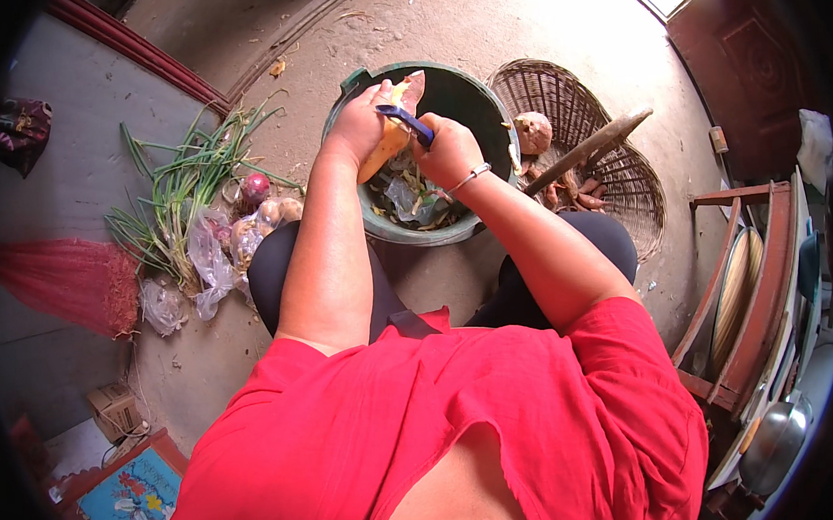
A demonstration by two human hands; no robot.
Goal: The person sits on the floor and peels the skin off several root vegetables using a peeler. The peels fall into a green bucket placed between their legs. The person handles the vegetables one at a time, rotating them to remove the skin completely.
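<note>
A partly peeled sweet potato [381,151] is gripped in my left hand [358,127]. Its bared flesh is yellow-orange, and reddish skin still covers the far end. My right hand [449,149] holds a blue-handled peeler [408,121], whose head lies against the sweet potato; the blade itself is hard to make out. Both hands are over a green plastic bin [438,239] that stands between my knees. Peelings and a crumpled clear plastic bag [405,198] lie at the bottom of it. A few scraps of peel cling to the bin's right rim.
Right of the bin, a wicker basket [547,87] with a wooden handle [587,151] holds a large sweet potato [533,132] and several smaller ones [587,193]. Spring onions [183,180], a red onion [255,188] and bagged potatoes [273,214] lie at left. A wooden rack [750,299] stands far right.
</note>
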